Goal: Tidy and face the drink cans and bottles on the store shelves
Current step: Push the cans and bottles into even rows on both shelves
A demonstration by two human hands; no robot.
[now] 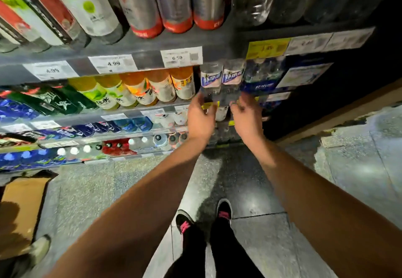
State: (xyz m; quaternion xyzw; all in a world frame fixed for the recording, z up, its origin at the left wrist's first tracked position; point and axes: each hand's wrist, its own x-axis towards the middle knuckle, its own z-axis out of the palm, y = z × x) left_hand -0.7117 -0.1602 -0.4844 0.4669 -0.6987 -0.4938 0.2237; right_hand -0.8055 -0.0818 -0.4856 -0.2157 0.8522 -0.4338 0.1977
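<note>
Both your arms are stretched out to the shelf edge in front of you. Your left hand (201, 117) is at the base of the left clear bottle (210, 81), the one with the blue-and-white label, fingers curled round its lower part from the left side. Your right hand (247, 112) is just beside it, at the foot of the right clear bottle (232, 78) of the same kind; its fingertips (236, 104) bend in toward the bottle's bottom, but the blur there keeps you from telling whether they grip it or only touch it.

The two bottles stand side by side, touching, at the front edge of the middle shelf (139, 109), right under the price-tag rail (113, 63) of the shelf above. To their left on the same shelf runs a row of orange-capped bottles (171, 82), then yellow-green ones (102, 90). To their right sits a blue-wrapped pack of bottles (262, 77) — close against the right clear bottle.

Below your hands, lower shelves hold more bottles seen from their caps. A cardboard box (20, 210) lies on the floor by the shelf's lower left, and your shoes (204, 219) — black with pink — stand on the stone floor (261, 190) between your arms.
</note>
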